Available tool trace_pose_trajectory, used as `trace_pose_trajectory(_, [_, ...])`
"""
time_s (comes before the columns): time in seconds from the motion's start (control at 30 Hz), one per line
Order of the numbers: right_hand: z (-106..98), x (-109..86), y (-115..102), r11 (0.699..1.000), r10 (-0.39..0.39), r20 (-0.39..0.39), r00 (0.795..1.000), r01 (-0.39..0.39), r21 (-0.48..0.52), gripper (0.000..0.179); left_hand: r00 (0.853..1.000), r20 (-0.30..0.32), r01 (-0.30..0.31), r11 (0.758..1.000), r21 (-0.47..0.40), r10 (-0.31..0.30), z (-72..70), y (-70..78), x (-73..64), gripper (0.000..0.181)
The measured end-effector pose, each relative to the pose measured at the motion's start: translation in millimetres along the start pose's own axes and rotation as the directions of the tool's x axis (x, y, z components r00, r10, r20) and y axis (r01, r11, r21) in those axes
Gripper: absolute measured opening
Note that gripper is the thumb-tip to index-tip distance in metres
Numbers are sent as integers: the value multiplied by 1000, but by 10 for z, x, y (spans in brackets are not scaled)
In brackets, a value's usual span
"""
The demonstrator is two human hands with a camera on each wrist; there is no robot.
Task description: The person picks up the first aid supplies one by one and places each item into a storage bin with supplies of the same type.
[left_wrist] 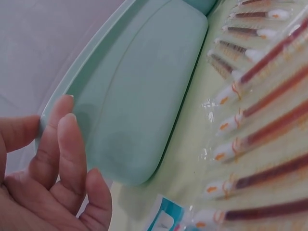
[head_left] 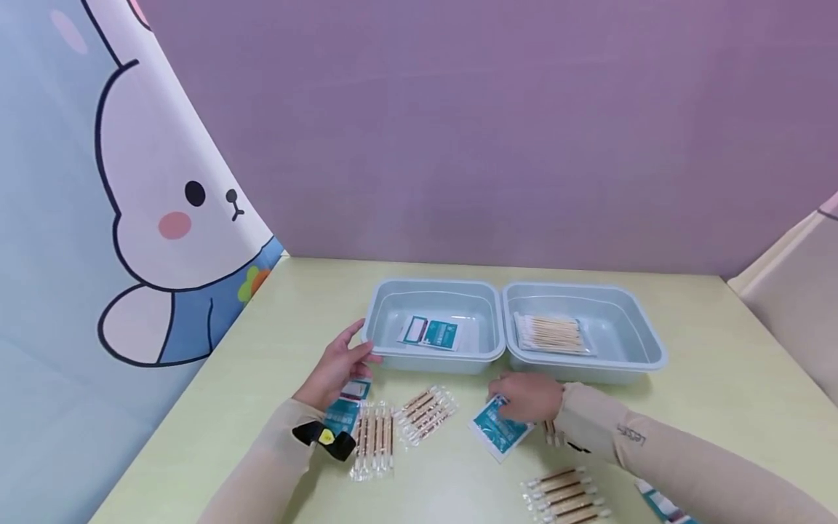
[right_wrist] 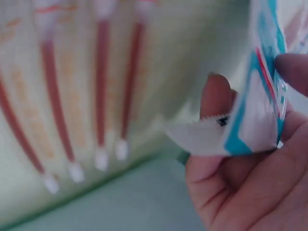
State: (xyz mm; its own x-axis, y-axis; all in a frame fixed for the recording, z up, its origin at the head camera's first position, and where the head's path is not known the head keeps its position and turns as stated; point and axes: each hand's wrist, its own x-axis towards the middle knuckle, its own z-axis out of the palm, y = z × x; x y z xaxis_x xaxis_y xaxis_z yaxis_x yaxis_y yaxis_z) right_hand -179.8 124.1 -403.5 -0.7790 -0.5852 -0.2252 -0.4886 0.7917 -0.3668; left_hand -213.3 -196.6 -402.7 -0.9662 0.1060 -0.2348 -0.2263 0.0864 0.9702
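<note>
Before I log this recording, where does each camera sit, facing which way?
Head: worn on the head, facing forward and down on the left bin, right bin and table; left hand, right hand and sleeves show.
Left wrist: on that wrist, facing the left bin's outer wall and swabs; left fingers show.
Right wrist: on that wrist, facing the held packet and blurred swabs; right fingers and thumb show.
Shared: the head and right wrist views both show the right hand holding the packet.
</note>
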Motion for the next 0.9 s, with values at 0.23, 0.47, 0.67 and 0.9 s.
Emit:
trace_pose_trajectory(0.23, [-182,-101,-23,997,-72,-18,997,72,-3,12,999,-39,34,999,-29,-35,5,-40,-2,57])
trace_pose_trajectory(0.47, [-275,-167,-83,995,-99,-17,995,99,-23,14,998,-51,21,999,-27,-23,24,-25,-15,57])
trace_pose_trajectory(0.67, [-334,-165,-102,989,-141,-68,988,143,28,13,997,-74,33,999,-24,-35,21,-26,-20,57])
trace_pose_trajectory(0.9, [-436,-134,-101,970,-163,-139,977,184,158,8,996,-78,39,999,-22,-41,26,-13,-12,56])
